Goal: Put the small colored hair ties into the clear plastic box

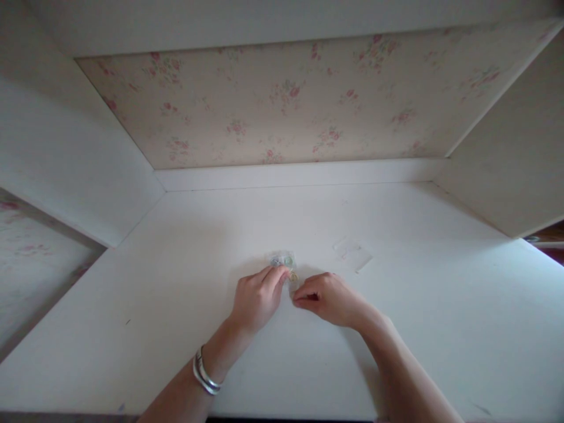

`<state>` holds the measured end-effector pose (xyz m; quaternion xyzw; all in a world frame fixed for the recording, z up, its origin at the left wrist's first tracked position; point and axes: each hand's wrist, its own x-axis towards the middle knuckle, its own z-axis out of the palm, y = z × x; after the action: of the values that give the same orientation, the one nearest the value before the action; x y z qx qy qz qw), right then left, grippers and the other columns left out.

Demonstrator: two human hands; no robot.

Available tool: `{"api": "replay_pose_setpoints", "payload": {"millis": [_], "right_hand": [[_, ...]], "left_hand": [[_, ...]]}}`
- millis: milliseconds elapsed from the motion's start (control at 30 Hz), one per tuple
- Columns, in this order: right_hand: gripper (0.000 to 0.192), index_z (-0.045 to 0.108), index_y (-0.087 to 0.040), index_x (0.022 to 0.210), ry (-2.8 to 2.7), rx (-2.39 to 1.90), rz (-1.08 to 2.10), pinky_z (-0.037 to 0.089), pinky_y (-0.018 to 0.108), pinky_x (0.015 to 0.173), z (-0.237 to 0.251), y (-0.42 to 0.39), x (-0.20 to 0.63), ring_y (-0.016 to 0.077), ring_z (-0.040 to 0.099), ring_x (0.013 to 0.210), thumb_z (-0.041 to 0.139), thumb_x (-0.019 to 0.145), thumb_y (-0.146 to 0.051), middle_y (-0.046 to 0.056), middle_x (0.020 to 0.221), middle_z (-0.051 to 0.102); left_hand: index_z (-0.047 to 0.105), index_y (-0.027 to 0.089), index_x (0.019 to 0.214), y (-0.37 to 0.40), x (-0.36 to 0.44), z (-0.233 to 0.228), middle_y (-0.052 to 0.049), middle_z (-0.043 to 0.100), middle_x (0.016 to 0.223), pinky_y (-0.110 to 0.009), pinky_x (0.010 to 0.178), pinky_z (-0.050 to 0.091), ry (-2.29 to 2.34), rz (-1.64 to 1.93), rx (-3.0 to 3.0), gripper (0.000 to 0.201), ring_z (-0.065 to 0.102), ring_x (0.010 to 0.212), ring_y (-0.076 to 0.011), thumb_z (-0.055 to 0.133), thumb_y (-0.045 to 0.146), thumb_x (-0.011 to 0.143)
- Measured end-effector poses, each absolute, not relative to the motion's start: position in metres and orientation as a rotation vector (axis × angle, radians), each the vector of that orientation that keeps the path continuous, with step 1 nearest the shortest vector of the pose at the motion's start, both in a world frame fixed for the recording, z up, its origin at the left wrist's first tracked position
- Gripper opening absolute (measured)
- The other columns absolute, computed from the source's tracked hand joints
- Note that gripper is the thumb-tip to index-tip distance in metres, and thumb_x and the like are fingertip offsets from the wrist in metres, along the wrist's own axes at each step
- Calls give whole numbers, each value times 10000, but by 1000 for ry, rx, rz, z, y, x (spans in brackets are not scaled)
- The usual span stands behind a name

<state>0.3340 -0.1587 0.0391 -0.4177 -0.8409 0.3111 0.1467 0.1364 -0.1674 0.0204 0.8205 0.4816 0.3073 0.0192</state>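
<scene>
Near the middle of the white surface is a small clear plastic packet (282, 257) with little items in it, some pale green and bluish. My left hand (259, 296) is closed on its near side, thumb and forefinger pinched together. A tiny yellowish item (294, 276) shows between my two hands, inside or against see-through plastic. My right hand (332, 299) comes in from the right, thumb and forefinger closed at the packet's near end. The fingers hide exactly what is pinched there. A silver bracelet circles my left wrist.
A flat piece of clear plastic (353, 254) lies to the right, beyond my right hand. White side panels (79, 117) and a low back ledge (299, 174) bound the white tabletop (176, 352). Behind stands floral wallpaper (264, 106). A small dark mark (128, 322) is at left.
</scene>
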Motion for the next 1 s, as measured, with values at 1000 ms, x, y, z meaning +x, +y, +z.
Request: {"api": "replay_pose_setpoints", "payload": {"millis": [1000], "right_hand": [[306,653,-207,913,-1757,-1537,355,432,286,708,32,-141,346,164,581,764,404,914,-385,50,853,641]], "left_hand": [[650,223,879,-159,111,31,4,661,683,-215,539,302,1941,683,2193,286,543,546,-100,397,345,932]]}}
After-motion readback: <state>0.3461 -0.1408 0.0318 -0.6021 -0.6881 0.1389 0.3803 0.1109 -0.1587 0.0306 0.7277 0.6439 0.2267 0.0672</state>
